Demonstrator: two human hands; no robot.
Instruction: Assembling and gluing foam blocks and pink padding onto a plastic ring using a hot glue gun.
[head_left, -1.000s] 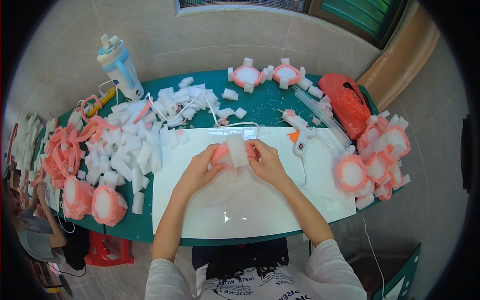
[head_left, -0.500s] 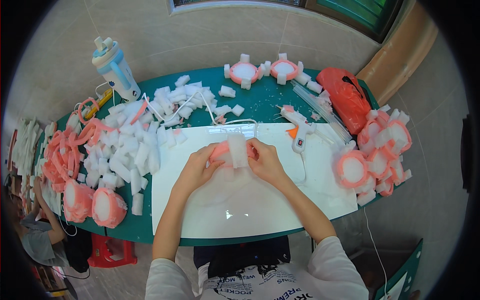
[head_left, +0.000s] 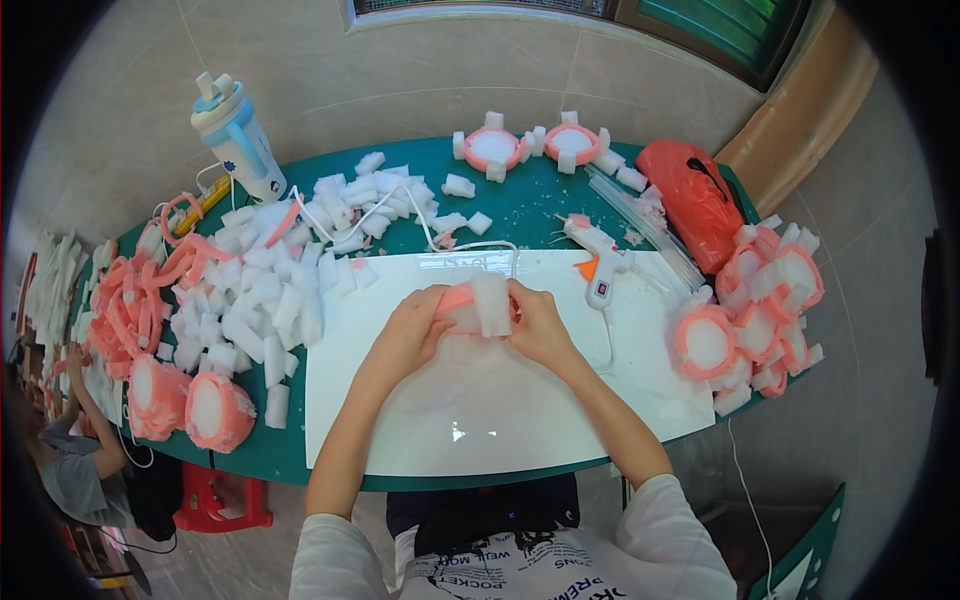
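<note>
Between both hands, just above the white board (head_left: 420,430), is a pink-rimmed white foam piece (head_left: 460,312) with a white foam block (head_left: 490,303) standing across its front. My left hand (head_left: 412,328) pinches the pink side, thumb in front. My right hand (head_left: 538,322) grips the opposite side, its fingertips against the white block. Parts of the piece are hidden behind the fingers and block. To the right of my right hand, a white glue gun (head_left: 600,262) with an orange trigger lies on the board, its cord trailing down.
A heap of white foam blocks (head_left: 265,285) and pink foam strips (head_left: 130,310) covers the left. Finished-looking pink-and-white rings (head_left: 705,342) are piled at right, near a red bag (head_left: 685,205) and clear glue sticks (head_left: 645,225). A blue-white bottle (head_left: 240,145) stands back left. Another person (head_left: 85,470) sits far left.
The foam piece has turned slightly in my hands and shifted a little to the right. My left fingers have moved along its pink edge. The glue gun stays put.
</note>
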